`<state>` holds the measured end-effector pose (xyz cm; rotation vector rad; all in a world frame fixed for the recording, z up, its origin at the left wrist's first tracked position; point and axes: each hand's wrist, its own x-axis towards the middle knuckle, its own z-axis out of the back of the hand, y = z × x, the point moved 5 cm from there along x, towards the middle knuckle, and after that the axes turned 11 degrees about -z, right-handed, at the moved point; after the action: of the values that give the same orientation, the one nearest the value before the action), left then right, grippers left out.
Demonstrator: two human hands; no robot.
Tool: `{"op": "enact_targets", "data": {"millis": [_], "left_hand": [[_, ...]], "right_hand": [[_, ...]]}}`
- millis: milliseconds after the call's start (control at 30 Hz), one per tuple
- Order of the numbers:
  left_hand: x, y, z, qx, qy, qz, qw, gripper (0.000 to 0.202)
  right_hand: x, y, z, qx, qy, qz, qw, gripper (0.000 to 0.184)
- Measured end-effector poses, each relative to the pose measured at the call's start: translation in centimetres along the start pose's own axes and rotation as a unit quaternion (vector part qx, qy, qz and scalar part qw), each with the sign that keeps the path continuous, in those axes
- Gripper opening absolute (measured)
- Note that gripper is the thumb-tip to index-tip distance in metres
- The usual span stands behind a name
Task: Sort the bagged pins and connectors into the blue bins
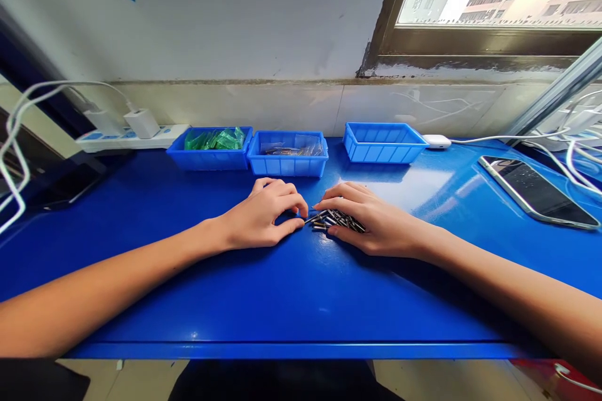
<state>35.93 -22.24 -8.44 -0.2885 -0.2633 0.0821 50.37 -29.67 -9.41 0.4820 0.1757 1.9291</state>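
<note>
A small heap of several short metal pins [335, 220] lies on the blue table [291, 301] near its middle. My right hand [371, 219] rests over the heap, fingers curled around the pins and thumb under them. My left hand [266, 216] lies just left of the heap, fingers bent, with thumb and forefinger pinched at the end of one pin that sticks out toward it.
Three blue bins stand at the back: one with green bags [210, 147], one with a clear bag of metal parts [288, 153], one empty-looking [382, 142]. A phone [536, 191] lies at right among white cables. A power strip with a charger [134, 131] sits at back left.
</note>
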Motion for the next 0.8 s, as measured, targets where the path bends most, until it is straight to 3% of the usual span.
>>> {"op": "enact_targets", "data": {"millis": [267,633,800], "left_hand": [[0.43,0.7,-0.27,0.021,0.002,0.072,0.997,0.021],[0.16,0.79,-0.46,0.05,-0.009,0.061,0.997,0.02],[0.06,0.69,-0.42,0.052,-0.008,0.058,0.997,0.018]], "right_hand": [[0.05,0.09,-0.07,0.0,0.005,-0.005,1.0,0.03],[0.17,0.05,0.09,0.001,0.014,-0.017,1.0,0.014],[0.06,-0.32,0.88,-0.033,0.002,-0.02,0.999,0.016]]}}
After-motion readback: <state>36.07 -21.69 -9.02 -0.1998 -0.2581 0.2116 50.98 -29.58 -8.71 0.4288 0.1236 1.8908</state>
